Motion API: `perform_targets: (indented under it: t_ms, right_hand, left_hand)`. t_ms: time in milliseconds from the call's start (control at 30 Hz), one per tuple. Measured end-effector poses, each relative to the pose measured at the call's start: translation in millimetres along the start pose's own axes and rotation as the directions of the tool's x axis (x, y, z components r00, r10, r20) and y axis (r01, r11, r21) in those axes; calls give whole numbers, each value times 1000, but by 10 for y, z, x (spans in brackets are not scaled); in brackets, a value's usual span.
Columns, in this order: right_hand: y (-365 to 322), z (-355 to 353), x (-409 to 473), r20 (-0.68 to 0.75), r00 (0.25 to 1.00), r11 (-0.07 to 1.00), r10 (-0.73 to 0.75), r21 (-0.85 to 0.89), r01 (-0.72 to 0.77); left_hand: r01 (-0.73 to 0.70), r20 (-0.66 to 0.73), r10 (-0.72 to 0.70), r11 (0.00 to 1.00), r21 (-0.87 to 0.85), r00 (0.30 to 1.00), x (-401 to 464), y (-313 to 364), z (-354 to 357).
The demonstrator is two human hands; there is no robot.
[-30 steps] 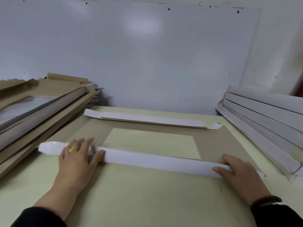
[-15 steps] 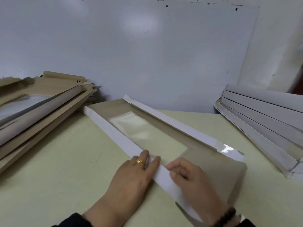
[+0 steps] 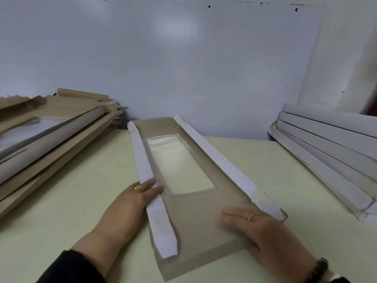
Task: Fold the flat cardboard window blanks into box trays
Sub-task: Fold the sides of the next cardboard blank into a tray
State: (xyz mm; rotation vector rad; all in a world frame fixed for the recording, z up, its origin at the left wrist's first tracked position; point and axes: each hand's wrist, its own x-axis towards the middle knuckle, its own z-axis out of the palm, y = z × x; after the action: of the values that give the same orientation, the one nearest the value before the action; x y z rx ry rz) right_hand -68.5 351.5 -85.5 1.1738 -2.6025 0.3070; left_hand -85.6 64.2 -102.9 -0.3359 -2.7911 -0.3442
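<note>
While the cardboard window blank lies lengthwise on the pale green table, running from near the front edge back toward the wall, both of the person's hands rest on it with straight fingers. The left hand lies palm down at the blank's left side, its fingertips pressing on the white folded flap there; a gold ring shows on one finger, and nothing is curled around the card. The right hand lies flat on the brown panel near the blank's near right corner, fingers extended and slightly blurred, gripping nothing; its wrist with a dark bracelet is cut off by the bottom edge of the view. The opposite white flap stands along the right side, and its near end looks glossy and hard to make out. The clear window shows the table through it. At the table's left edge a stack of brown blanks is cut off by the frame, and at the right edge a stack of white folded trays is likewise only partly in view.
</note>
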Motion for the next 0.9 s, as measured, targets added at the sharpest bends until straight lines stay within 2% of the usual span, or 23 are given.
perform_targets:
  t_ms: [100,167,267,367,500,533,600,633,667,733,800,833,900]
  right_hand:
    - [-62,20,16,6,999,999,35,-34,-35]
    - [-216,118,53,-22,999,999,-24,-45,23]
    - [-320,285,102,-3,998,972,-65,-226,63]
    - [-349,300,126,58,998,943,-33,-330,51]
    - [-347,244,156,199,980,976,-2,-213,46]
    - [-341,215,182,184,983,970,-12,-237,56]
    - [-326,239,219,185,983,972,-8,-229,51]
    - [-325,232,238,182,983,972,2,-232,41]
    - [-319,243,248,163,987,967,-11,-248,52]
    - [-318,273,245,153,988,974,-15,-223,49]
    - [-331,285,238,152,988,983,41,-181,-13]
    - [-334,266,235,159,984,984,76,-174,-48]
    - [-298,255,235,201,976,996,83,-29,-79]
  left_hand:
    - [-31,63,30,1000,3,998,58,-95,9]
    - [-64,94,63,998,12,994,90,-167,0]
    - [-24,102,20,999,40,995,102,-253,10]
    - [47,14,-48,995,84,999,125,-285,26]
    - [160,-98,-155,986,40,983,88,-251,-111]
    - [168,-161,-165,986,5,973,74,-204,-188]
    - [20,-336,-45,997,-78,941,6,-36,-310]
    - [-91,-368,50,991,-95,929,-36,100,-349]
    - [-174,-298,135,979,-107,945,-97,254,-362]
    - [-288,-49,285,955,-72,957,-238,517,-266]
    - [-368,138,366,930,-9,920,-318,621,-92]
    - [-368,225,365,929,-31,903,-331,629,-35]
    - [-343,209,370,927,-154,905,-308,535,50]
